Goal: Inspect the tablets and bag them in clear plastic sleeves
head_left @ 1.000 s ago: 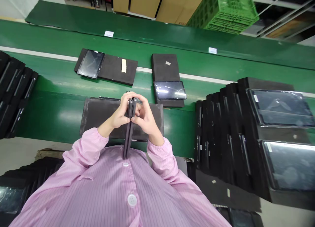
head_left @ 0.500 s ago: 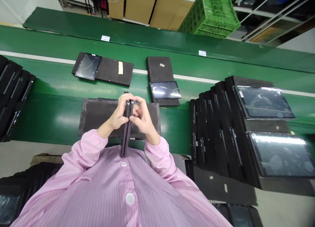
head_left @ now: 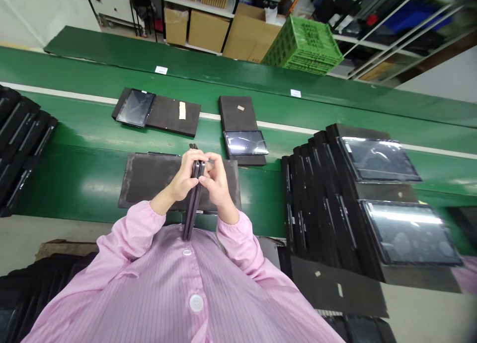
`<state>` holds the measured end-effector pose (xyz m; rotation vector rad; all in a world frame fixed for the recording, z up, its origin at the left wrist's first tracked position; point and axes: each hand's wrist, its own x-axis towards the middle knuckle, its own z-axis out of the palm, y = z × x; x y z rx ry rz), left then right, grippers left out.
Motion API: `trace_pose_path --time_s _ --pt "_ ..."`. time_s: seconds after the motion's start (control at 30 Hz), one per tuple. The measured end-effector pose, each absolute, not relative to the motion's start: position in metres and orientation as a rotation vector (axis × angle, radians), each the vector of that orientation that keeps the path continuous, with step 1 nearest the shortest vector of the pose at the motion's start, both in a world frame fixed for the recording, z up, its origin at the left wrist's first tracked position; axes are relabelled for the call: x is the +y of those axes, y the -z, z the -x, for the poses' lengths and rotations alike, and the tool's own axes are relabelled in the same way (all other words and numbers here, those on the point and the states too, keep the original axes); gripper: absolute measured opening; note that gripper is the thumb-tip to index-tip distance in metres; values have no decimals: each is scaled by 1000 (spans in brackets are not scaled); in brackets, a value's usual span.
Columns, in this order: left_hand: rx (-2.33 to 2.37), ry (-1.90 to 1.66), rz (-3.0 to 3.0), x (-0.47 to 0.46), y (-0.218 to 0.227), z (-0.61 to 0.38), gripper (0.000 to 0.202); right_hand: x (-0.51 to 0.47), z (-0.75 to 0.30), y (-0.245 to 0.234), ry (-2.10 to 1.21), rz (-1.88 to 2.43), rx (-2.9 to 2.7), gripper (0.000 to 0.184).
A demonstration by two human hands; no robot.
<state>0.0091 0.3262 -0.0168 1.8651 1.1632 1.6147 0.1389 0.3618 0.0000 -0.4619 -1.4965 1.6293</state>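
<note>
The left hand (head_left: pixel 182 176) and right hand (head_left: pixel 219 181) grip one dark flat panel (head_left: pixel 191 216) edge-on; two white labels (head_left: pixel 161 70) at 12 o'clock are unreadable.

My hands (head_left: pixel 182 181) (head_left: pixel 218 181) hold a slim case (head_left: pixel 191 219) over a foam pad (head_left: pixel 149 184) on the conveyor belt (head_left: pixel 74 184), stacked screens (head_left: pixel 22 144) (head_left: pixel 328 204) left and right.

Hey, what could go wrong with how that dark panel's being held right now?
The slim dark panel stands on edge, gripped only by the fingers of the left hand and right hand, so it might slip. It could then strike the foam pad below or the screen lying just ahead. The tightly packed upright stack on the right might also topple if knocked.
</note>
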Motion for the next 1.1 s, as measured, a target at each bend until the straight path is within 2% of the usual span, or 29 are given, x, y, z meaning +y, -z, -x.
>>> trace_pose_path --time_s 0.13,0.2,0.3,0.43,0.6,0.77,0.97,1.1 --pt "1196 -1602 -1792 324 17 -6 55 363 -139 9 -1656 437 -1436 46" --pt "1182 -1611 -1739 324 17 -2 56 365 -136 26 -1734 462 -1341 56" --pt "1105 -1628 -1639 326 16 4 57 363 -125 64 -1811 741 -1133 73" --pt "963 -1701 -1540 326 15 4 52 347 -97 112 -1856 1054 -1138 64" --pt "1064 -1661 -1031 293 31 14 70 342 -89 125 -1748 1270 -1148 73" --pt "1274 -1270 -703 238 72 31 69 364 -130 97 -1561 1362 -1266 60" --pt "1253 -1338 -525 226 95 17 68 363 -153 67 -1319 1279 -1309 47" --pt "1243 -1330 -558 231 94 8 64 361 -156 62 -713 1201 -1425 24"
